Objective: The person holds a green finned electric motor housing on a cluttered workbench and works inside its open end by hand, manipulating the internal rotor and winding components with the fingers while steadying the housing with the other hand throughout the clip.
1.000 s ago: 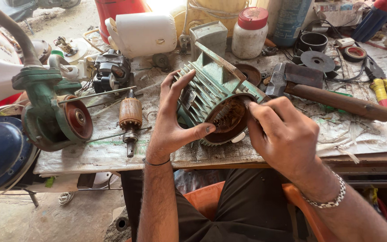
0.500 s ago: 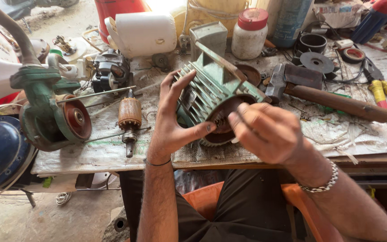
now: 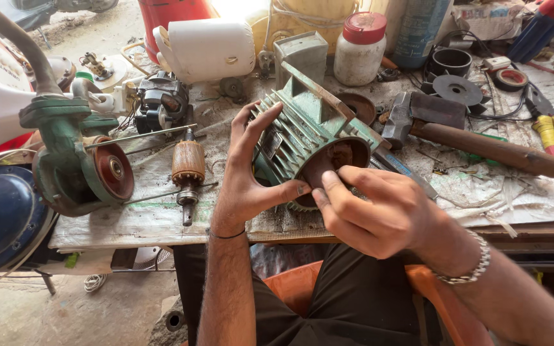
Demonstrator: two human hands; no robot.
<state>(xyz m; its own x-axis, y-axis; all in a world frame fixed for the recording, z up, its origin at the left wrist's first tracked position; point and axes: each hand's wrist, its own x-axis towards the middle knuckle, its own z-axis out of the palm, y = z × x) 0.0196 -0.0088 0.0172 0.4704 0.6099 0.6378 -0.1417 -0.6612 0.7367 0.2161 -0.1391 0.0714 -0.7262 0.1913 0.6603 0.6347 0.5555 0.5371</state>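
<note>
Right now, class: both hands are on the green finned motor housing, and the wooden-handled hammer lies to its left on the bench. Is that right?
Not quite. The head view shows the left hand and right hand on the green finned motor housing, but the wooden-handled hammer lies to its right, not its left.

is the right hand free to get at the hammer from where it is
Probably yes. The right hand is at the open end of the green motor housing, and the hammer lies just beyond on the bench with nothing lying over its wooden handle.
</note>
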